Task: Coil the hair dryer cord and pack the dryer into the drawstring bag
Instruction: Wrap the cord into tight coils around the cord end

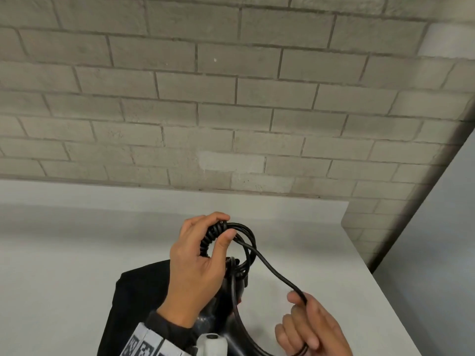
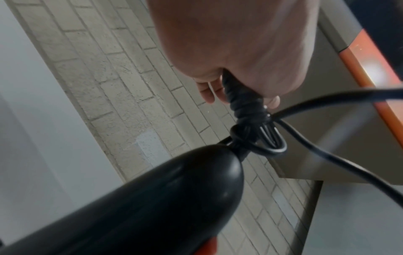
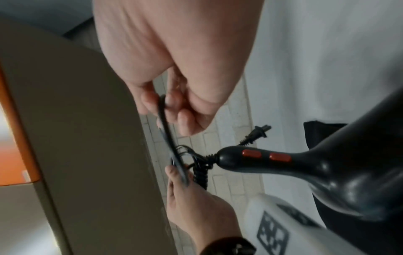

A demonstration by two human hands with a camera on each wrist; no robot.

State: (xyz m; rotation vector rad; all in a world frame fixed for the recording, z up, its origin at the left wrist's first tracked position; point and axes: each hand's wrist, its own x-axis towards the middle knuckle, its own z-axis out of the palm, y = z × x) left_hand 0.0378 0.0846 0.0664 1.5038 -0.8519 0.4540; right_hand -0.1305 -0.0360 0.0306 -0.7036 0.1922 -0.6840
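Head view: even, soft indoor light, moderately bright; brick wall [image 1: 231,98] sharp, lines bowing toward edges. Faint shadow band on counter [image 1: 77,240] along wall base. Left wrist view: hair dryer [image 2: 152,198] at 7 o'clock soft, out of focus, small glossy highlights; orange panel [image 2: 370,69] at 2 o'clock shows glare. Right wrist view: cord [image 3: 167,131] motion-blurred; blown-out patch at 9 o'clock.

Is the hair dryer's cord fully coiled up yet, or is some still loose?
Partly coiled. The left hand holds a wound bundle of cord, but a loose length runs to the right hand.
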